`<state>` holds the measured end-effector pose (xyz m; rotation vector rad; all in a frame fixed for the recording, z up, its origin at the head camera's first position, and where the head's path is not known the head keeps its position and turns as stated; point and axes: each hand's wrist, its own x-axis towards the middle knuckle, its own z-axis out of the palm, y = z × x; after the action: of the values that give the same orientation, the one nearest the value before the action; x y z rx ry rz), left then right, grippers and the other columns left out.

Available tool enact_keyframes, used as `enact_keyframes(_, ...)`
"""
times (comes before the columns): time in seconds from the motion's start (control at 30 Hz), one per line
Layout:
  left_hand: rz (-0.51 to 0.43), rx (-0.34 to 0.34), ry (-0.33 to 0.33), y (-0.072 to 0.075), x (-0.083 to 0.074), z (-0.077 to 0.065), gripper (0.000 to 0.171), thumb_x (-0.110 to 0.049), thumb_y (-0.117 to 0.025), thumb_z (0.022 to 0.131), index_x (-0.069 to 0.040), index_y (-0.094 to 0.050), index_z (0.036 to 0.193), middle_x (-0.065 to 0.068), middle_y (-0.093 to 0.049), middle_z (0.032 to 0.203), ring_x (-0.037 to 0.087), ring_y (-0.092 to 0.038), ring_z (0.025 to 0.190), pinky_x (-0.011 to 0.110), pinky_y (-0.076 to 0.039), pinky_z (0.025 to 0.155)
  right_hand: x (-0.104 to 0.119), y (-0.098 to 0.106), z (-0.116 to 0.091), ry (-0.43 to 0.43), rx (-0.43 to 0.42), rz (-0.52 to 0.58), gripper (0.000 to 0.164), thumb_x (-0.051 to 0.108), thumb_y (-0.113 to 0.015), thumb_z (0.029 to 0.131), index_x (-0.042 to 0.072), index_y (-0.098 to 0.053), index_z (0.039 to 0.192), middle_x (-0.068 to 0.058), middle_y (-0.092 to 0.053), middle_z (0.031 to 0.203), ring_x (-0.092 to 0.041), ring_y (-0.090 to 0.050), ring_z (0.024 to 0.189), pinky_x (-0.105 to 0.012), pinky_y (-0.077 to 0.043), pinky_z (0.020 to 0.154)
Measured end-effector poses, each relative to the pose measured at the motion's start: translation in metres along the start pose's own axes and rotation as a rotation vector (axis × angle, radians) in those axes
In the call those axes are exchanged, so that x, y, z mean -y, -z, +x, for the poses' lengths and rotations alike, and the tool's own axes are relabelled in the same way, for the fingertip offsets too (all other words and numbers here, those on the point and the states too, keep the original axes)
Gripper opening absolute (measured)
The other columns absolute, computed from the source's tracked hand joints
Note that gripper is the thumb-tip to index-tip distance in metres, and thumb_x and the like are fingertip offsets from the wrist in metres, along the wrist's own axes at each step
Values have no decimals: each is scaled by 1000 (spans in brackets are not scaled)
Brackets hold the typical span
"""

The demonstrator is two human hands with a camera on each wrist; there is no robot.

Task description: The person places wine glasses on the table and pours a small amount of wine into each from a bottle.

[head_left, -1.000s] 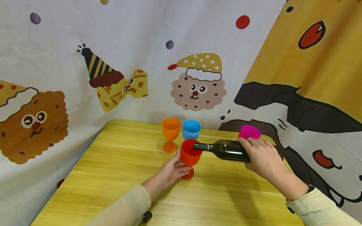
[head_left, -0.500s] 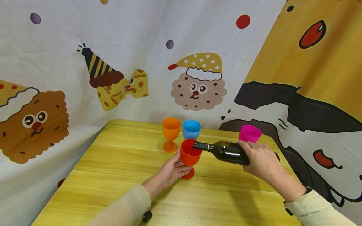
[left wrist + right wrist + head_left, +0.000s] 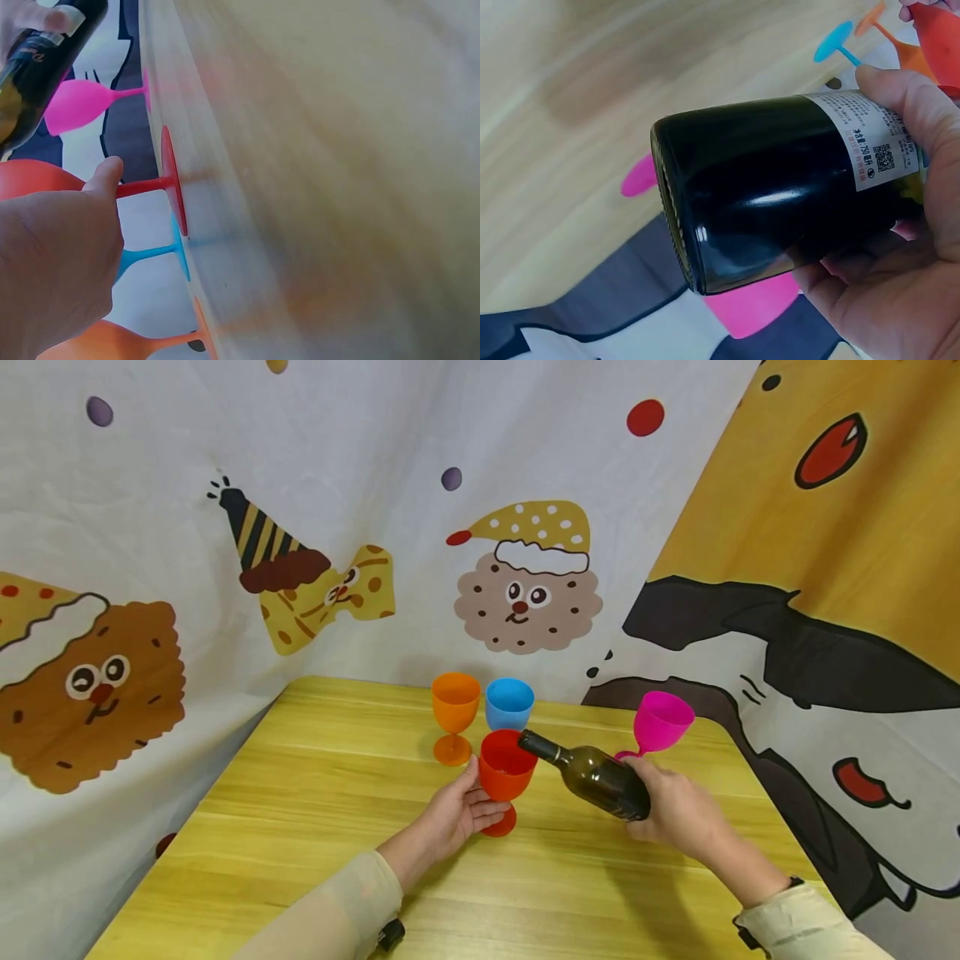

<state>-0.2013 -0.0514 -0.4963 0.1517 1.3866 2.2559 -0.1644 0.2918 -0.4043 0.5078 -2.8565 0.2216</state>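
My left hand [image 3: 452, 817] holds a red plastic goblet [image 3: 501, 785] under its bowl, the thumb on the left side and the fingers by the stem. The goblet stands upright, its round foot [image 3: 174, 182] on the table. With my right hand [image 3: 678, 817] I grip a dark glass wine bottle [image 3: 600, 781] around its body. The bottle slants, its neck up and to the left, the mouth close by the goblet's right rim. No stream shows at the mouth. A white printed label [image 3: 870, 139] shows between my fingers and the bottle's base.
Behind the red goblet stand an orange goblet [image 3: 455, 703] and a blue goblet [image 3: 509, 703], whose lower part is hidden. A pink goblet [image 3: 663, 720] stands beyond my right hand. The wooden table [image 3: 315, 827] backs onto a white cartoon-printed curtain [image 3: 405, 443].
The bottle has tipped from nearly level to neck-up, and the dark stream into the red goblet has stopped. My right hand has shifted left and down. My left hand stays put.
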Motion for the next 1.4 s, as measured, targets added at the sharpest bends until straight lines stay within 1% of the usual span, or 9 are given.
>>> enact_keyframes(0.2, 1, 3, -1, 0, 1, 0, 79, -67, -43, 108, -4, -46, 156, 9, -71, 127, 30, -72, 122, 57, -42, 123, -8, -9, -5, -12, 0, 42, 93, 27, -103, 59, 8, -59, 139, -16, -79, 106, -31, -75, 85, -50, -62, 68)
enact_keyframes(0.3, -6, -3, 3, 1, 1, 1, 78, -66, -42, 109, -4, -47, 156, 8, -71, 125, 31, -72, 123, 57, -42, 124, -13, -11, -9, -9, -10, 61, 92, 25, -103, 60, 8, -59, 139, -17, -79, 107, -32, -75, 87, -51, -63, 70)
enact_keyframes(0.43, -7, -5, 6, 1, 1, 1, 77, -65, -43, 109, -4, -46, 156, 7, -72, 123, 33, -71, 126, 58, -42, 123, -18, -14, -15, -16, -18, 83, 89, 21, -102, 61, 8, -59, 139, -14, -79, 105, -29, -75, 85, -49, -62, 69)
enact_keyframes(0.53, -4, -4, 6, 1, 1, 1, 79, -67, -44, 108, -3, -46, 156, 7, -72, 124, 32, -71, 125, 57, -42, 123, -22, -16, -20, -55, -3, 117, 90, 23, -101, 63, 5, -58, 141, -15, -80, 105, -28, -76, 86, -48, -62, 72)
enact_keyframes(0.63, -2, -5, 4, 0, 1, 1, 82, -69, -45, 107, -3, -46, 156, 6, -73, 125, 32, -71, 125, 56, -43, 123, -25, -17, -25, -120, 16, 173, 97, 29, -101, 65, 2, -54, 145, -20, -79, 111, -33, -76, 93, -53, -63, 77)
enact_keyframes(0.8, 3, -17, 5, 1, 1, 2, 82, -68, -44, 107, -3, -46, 156, 7, -72, 125, 38, -67, 132, 53, -47, 122, -28, -17, -32, -190, -6, 280, 99, 31, -102, 67, -2, -52, 145, -25, -75, 118, -38, -75, 100, -55, -63, 80)
enact_keyframes(1.0, -7, -37, 3, 4, -1, 3, 82, -67, -45, 107, -2, -44, 157, 11, -69, 129, 47, -59, 141, 54, -46, 122, -30, -17, -39, -265, -3, 359, 99, 38, -100, 72, 0, -49, 148, -24, -74, 122, -36, -74, 103, -49, -63, 80)
enact_keyframes(1.17, -15, -57, -7, 10, -5, 3, 83, -68, -46, 107, -1, -43, 157, 10, -67, 128, 48, -57, 142, 54, -44, 123, -33, -17, -46, -335, 16, 431, 98, 40, -99, 74, 1, -48, 149, -24, -73, 124, -35, -73, 104, -47, -62, 80)
enact_keyframes(1.4, -10, -75, -28, 16, -10, 1, 87, -69, -44, 106, 1, -41, 158, 13, -67, 132, 48, -58, 141, 57, -42, 124, -40, -17, -54, -373, -29, 462, 90, 37, -99, 76, 2, -51, 144, -24, -73, 125, -37, -71, 107, -47, -61, 81)
